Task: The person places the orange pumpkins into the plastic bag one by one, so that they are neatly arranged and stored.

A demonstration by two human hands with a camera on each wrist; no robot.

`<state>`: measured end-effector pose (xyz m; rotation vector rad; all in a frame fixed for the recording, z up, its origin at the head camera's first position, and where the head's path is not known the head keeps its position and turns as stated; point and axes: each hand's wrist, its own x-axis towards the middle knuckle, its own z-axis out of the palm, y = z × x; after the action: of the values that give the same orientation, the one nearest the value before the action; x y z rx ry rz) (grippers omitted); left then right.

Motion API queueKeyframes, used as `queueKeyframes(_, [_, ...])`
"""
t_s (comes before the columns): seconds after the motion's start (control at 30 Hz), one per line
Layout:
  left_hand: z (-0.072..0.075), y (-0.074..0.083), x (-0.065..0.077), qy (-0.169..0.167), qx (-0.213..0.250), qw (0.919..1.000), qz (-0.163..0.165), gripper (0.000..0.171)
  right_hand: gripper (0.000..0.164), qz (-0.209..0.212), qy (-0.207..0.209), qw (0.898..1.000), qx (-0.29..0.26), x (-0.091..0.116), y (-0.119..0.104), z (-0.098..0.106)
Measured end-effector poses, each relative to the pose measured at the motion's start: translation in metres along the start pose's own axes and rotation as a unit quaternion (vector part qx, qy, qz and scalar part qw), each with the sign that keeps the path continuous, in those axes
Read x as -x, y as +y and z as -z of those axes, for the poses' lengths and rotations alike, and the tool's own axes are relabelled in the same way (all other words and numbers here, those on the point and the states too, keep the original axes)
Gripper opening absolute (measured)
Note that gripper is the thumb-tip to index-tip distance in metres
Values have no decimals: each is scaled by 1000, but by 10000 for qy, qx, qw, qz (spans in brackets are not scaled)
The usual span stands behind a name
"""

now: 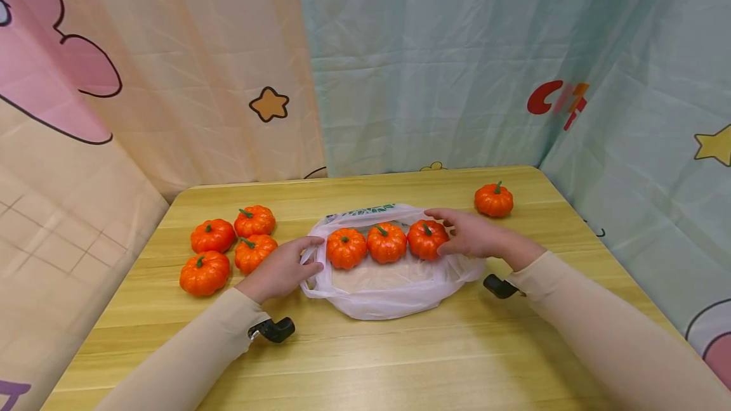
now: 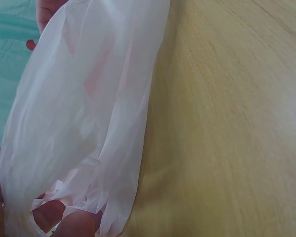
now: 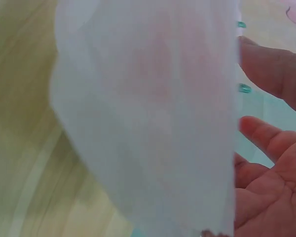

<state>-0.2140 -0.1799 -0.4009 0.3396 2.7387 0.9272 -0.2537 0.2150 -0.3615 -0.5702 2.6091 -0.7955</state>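
Observation:
A white plastic bag [image 1: 388, 303] lies on the table with its mouth spread wide. Three orange pumpkins sit in a row within it: the left pumpkin [image 1: 346, 248], the middle pumpkin [image 1: 387, 243] and the right pumpkin [image 1: 428, 240]. My left hand [image 1: 285, 269] is at the bag's left rim, thumb and forefinger apart. In the left wrist view, fingertips [image 2: 78, 224] show through a gap in the plastic. My right hand [image 1: 474, 234] reaches over the right rim, its spread fingers beside the right pumpkin. The bag hides part of both hands in the wrist views.
Several more pumpkins [image 1: 205, 273] cluster on the left of the table, close to my left forearm. A single pumpkin [image 1: 493, 200] stands at the back right, behind my right hand. Printed curtains [image 1: 422, 68] hang behind the wooden table [image 1: 400, 360].

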Motion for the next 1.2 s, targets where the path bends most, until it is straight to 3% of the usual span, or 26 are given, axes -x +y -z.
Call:
queueKeyframes(0.23, [0,1,-1,1,-20,10000,2,58,73,175,186,9990,-359,8,-2,16])
queueKeyframes(0.37, [1,1,0,-2,-36,10000,4,58,66,365,483,9967,-533,12,-1,25])
queueKeyframes(0.57, [1,1,0,16,-41,10000,-2,58,59,321,893,9938,-574,17,4,34])
queueKeyframes(1.2, [0,2,1,0,26,10000,47,57,78,-589,1560,9835,-696,25,46,61])
